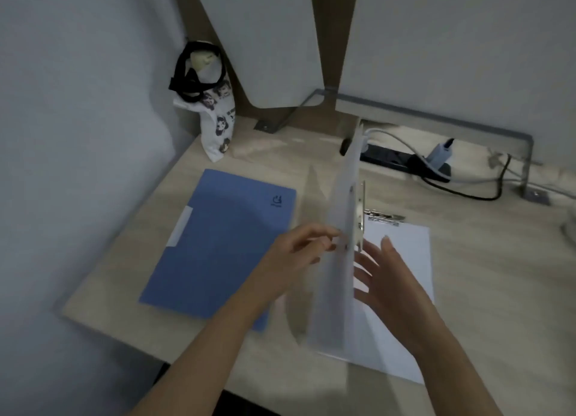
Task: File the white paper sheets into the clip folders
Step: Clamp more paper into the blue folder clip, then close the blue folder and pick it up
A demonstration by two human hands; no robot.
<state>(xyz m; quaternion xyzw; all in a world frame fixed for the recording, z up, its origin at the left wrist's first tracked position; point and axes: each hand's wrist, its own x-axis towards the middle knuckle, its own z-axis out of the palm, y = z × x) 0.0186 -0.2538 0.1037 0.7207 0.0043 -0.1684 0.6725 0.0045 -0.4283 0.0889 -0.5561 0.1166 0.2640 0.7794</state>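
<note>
A white clip folder lies on the desk with its front cover [339,244] standing nearly upright, a metal side clip on its inner face. White paper sheets [402,284] lie flat on the folder's back half under a metal top clip [385,217]. My left hand [299,247] pinches the outer side of the upright cover near its middle. Fingers spread, my right hand [386,278] hovers over the sheets, just beside the cover's inner face. A closed blue clip folder [224,244] with a white spine label lies to the left.
A printed cloth bag with black straps [212,116] stands at the back left corner. A black power strip [405,163] with a charger and cables runs along the back right. The desk's left edge [124,250] meets the wall; a metal bracket [526,166] stands behind.
</note>
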